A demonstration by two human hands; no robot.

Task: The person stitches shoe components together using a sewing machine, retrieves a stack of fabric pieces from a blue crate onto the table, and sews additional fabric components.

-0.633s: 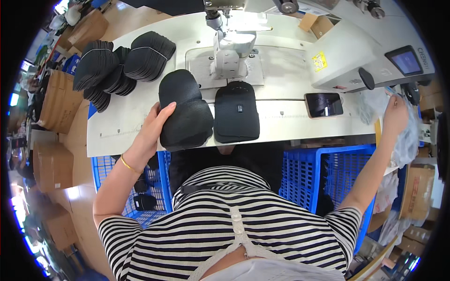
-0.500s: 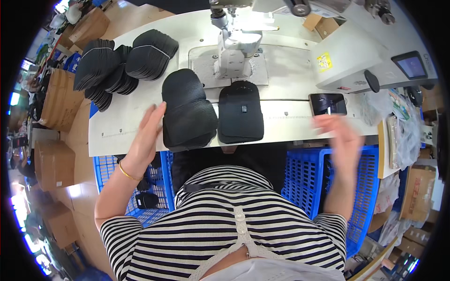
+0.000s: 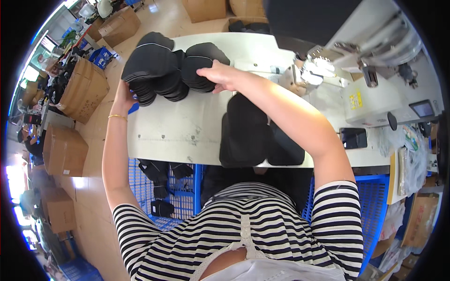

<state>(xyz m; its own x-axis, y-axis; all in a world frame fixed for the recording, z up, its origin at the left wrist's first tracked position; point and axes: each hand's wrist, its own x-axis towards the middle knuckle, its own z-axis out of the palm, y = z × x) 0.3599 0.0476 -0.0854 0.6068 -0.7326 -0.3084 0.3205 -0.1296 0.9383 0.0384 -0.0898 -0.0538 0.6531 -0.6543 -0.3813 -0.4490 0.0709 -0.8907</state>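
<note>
Several banded bundles of black padded fabric pieces lie together at the table's far left. My left hand (image 3: 124, 95) is against the outer side of the left bundle (image 3: 149, 60); its fingers are mostly hidden behind it. My right hand (image 3: 220, 76) reaches across and grips the near right side of the right bundle (image 3: 200, 52), thumb on top. Under that arm, a loose stack of black rounded pieces (image 3: 244, 133) lies near the front edge. A single-looking black piece (image 3: 286, 146) lies beside it, partly covered by my forearm.
A sewing machine (image 3: 300, 79) stands right of the hands, with a phone (image 3: 354, 137) on the table (image 3: 173, 126). Blue crates (image 3: 197, 187) stand below the front edge, the left one holding black pieces. Cardboard boxes (image 3: 65, 150) are on the floor at left.
My view has shifted left. My left hand has gone from the loose stack to the banded bundles, and my right hand has swung from near the phone across to them.
</note>
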